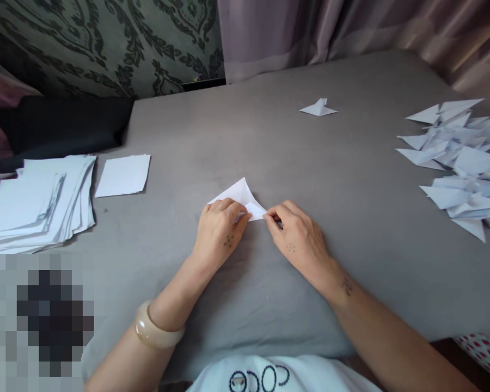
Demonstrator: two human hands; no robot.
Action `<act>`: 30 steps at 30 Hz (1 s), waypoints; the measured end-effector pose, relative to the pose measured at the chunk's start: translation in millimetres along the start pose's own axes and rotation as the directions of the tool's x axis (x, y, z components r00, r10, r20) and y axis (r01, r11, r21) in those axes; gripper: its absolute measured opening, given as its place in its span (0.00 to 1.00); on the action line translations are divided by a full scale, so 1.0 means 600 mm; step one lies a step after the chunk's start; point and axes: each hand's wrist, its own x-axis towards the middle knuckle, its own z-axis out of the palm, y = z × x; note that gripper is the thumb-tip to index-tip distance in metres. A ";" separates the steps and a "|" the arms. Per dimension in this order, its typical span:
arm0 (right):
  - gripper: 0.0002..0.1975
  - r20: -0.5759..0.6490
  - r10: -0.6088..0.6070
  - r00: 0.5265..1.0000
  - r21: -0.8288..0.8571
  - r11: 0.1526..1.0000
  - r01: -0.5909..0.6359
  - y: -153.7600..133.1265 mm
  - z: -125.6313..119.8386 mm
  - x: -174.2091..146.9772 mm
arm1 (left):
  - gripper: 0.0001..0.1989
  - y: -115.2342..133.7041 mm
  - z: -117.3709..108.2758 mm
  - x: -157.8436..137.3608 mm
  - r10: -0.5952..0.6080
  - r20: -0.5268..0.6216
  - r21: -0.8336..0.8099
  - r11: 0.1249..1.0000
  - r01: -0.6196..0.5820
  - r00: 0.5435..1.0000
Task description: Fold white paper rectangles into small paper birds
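Observation:
A partly folded sheet of white paper (pixel 240 190) lies on the grey cloth surface in front of me, one corner pointing away. My left hand (pixel 221 222) rests over its left and near part, thumb and fingers pinched on the near edge; the hand covers much of the fold. My right hand (pixel 297 231) pinches the paper's right corner between thumb and fingertips. Beyond them, toward the back, a single folded white paper piece (pixel 319 108) stands by itself.
At the left are a large stack of white paper (pixel 75 201) and a smaller stack of square sheets (pixel 124 174). A black cloth-like item (pixel 65 125) lies behind them. Many pointed folded paper pieces (pixel 465 163) are heaped at the right edge. Curtains (pixel 277 38) hang behind.

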 end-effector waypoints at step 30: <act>0.03 0.045 0.061 0.997 -0.026 0.998 -0.060 0.005 -0.003 0.011 | 0.09 -0.001 -0.002 0.000 0.040 0.028 0.043 0.998 -0.041 0.999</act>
